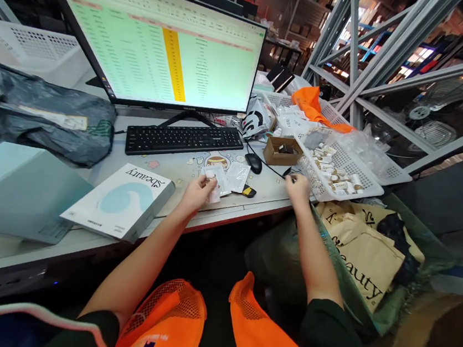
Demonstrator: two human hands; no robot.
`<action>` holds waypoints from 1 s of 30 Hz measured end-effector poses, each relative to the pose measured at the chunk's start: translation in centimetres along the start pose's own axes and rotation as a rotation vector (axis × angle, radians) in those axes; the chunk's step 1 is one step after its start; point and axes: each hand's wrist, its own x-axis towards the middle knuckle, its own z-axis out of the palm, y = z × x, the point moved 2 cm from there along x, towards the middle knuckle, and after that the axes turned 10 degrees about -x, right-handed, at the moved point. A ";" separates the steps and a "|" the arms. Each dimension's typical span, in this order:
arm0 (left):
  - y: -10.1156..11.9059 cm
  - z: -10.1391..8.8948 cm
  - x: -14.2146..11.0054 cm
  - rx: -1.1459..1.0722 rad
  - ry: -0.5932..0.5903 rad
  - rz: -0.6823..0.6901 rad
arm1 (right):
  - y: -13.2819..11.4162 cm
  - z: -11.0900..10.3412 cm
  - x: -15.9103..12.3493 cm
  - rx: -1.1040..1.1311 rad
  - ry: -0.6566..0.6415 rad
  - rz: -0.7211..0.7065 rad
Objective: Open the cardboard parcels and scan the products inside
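Note:
My left hand is closed in a pinch on a small clear plastic packet near the desk's front edge. Just beyond it lie flat white sachets, and a yellow-and-black box cutter rests to their right. My right hand is closed at the desk's right side, beside a white perforated basket. Something small and dark shows at its fingertips, too little to name. Beyond that hand stands an open brown cardboard box with dark items inside. A black mouse sits between the two hands.
A monitor and a black keyboard occupy the back of the desk. To the left are a white-and-blue box, a pale blue box and a grey plastic bag. Right of the desk, a green sack holds beige printed bags.

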 end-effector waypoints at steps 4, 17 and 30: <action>-0.9 0.8 3.6 0.029 0.126 0.038 | -6.0 6.4 -1.3 -0.061 -0.227 -0.176; -0.4 1.6 3.0 -0.371 0.324 0.057 | -14.1 13.6 -3.9 0.028 -0.435 -0.593; 1.8 2.4 -1.1 -0.477 0.222 0.135 | -13.3 -4.7 7.9 0.515 -0.012 -0.382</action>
